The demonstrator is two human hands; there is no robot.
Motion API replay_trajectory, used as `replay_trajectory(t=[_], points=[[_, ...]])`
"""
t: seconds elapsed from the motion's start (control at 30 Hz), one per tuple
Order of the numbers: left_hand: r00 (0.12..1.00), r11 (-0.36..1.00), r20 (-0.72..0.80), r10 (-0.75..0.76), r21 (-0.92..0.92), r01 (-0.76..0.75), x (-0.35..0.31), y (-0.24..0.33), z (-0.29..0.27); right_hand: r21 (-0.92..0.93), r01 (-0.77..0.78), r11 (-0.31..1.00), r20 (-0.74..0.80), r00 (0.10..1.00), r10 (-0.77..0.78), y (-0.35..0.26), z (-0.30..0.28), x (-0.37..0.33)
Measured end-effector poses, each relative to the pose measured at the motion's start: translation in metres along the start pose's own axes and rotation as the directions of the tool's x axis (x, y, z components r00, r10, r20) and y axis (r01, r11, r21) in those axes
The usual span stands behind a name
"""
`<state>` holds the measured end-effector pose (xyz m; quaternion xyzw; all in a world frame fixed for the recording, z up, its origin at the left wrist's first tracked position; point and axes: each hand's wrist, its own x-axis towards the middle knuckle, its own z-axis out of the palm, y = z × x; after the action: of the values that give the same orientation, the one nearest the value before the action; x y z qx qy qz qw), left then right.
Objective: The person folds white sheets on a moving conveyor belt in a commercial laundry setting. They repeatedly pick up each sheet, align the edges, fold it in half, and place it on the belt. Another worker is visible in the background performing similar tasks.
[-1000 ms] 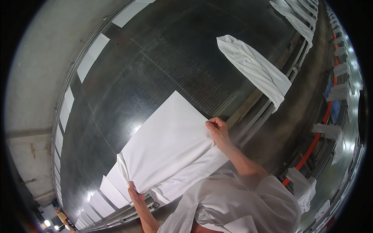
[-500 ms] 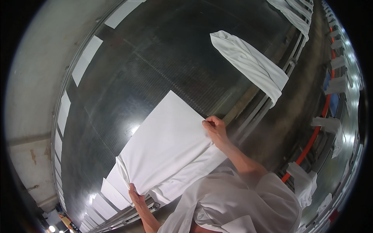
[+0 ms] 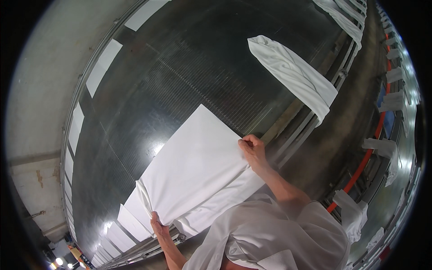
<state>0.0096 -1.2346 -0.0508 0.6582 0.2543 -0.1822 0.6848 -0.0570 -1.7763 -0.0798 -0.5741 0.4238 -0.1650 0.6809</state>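
Note:
A white cloth panel (image 3: 193, 157) lies on the dark table (image 3: 148, 94), its far part flat and its near part rumpled over the table's edge. My right hand (image 3: 254, 152) pinches the panel's right edge, fingers closed on it. Down at the near left corner, my left hand (image 3: 160, 225) grips the same panel where the fabric gathers into folds; its fingers show only in part. Farther up the table lies a second white cloth (image 3: 292, 74), bunched lengthwise, with its right end hanging over the rail.
White pieces (image 3: 104, 67) lie spaced along the table's left edge, and more panels (image 3: 120, 237) at lower left. A metal rail (image 3: 299, 135) borders the right side. Beyond the walkway (image 3: 310, 166), an orange-red strip (image 3: 360, 168) runs beside another table with hanging white cloths (image 3: 351, 213).
The surroundings have shifted very slightly in the view. Both hands keep their hold at the same spots on the cloth panel, which lies much as before.

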Motion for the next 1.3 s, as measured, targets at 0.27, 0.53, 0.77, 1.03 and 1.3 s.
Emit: replay_trajectory(t=[0.27, 0.53, 0.77, 1.03, 1.3], points=[[0.996, 0.975, -0.048, -0.074, -0.211, 0.062, -0.005, 0.001, 0.015, -0.045, 0.040, 0.998, -0.013, 0.999, -0.041, 0.004, -0.002, 0.000], [0.993, 0.979, -0.062, -0.104, -0.183, 0.091, -0.011, 0.002, 0.018, -0.022, 0.007, 1.000, -0.003, 1.000, -0.007, -0.005, -0.003, -0.003], [0.995, 0.978, -0.040, -0.096, -0.191, 0.087, -0.014, 0.001, 0.017, -0.067, 0.040, 0.997, -0.021, 0.999, -0.041, -0.009, -0.001, -0.003], [0.991, 0.982, -0.079, -0.110, -0.163, 0.096, -0.011, -0.002, 0.014, -0.095, 0.017, 0.995, -0.073, 0.997, -0.024, -0.010, 0.002, -0.005], [0.988, 0.982, -0.071, -0.140, -0.136, 0.130, -0.012, 0.001, 0.016, -0.133, 0.080, 0.988, -0.093, 0.991, -0.093, -0.012, 0.005, -0.006]])
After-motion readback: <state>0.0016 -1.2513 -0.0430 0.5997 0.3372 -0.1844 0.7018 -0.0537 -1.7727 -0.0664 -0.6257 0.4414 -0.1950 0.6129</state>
